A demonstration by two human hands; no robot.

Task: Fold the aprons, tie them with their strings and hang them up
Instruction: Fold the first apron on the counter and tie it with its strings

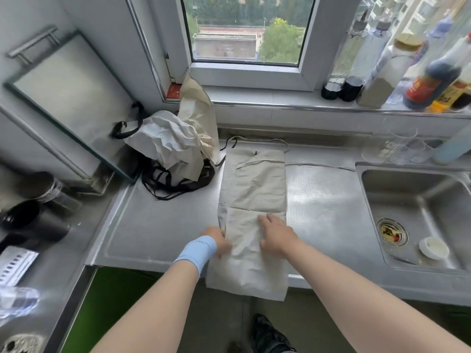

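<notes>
Head view is looking down on a steel counter (158,225) that is running under a window (244,29), with a sink (418,200) sitting at its right end. A folded apron (254,184), beige, is lying lengthwise on the middle of the counter, its near end hanging over the front edge. Its pale string (318,165) is trailing from the far end to the right toward the sink. To the left, crumpled aprons (173,141) are piling against the wall below the sill, with black straps (175,189) spilling out underneath them.

Both forearms are reaching forward from the bottom of the view. The right hand (276,234) is lying palm down on the near half of the folded apron, fingers spread and flat against the cloth. The left hand (216,240), wearing a light blue wristband (197,250), is meeting the apron's left edge; its fingers are blurring into the fabric, so whether they are pinching or only pressing cannot be told.

Bottles (433,80) are crowding the sill at the right; one dark bottle is carrying a red label whose writing is smearing beyond reading. A clear glass jug (400,146) beside the sink is showing white print, also illegible.
</notes>
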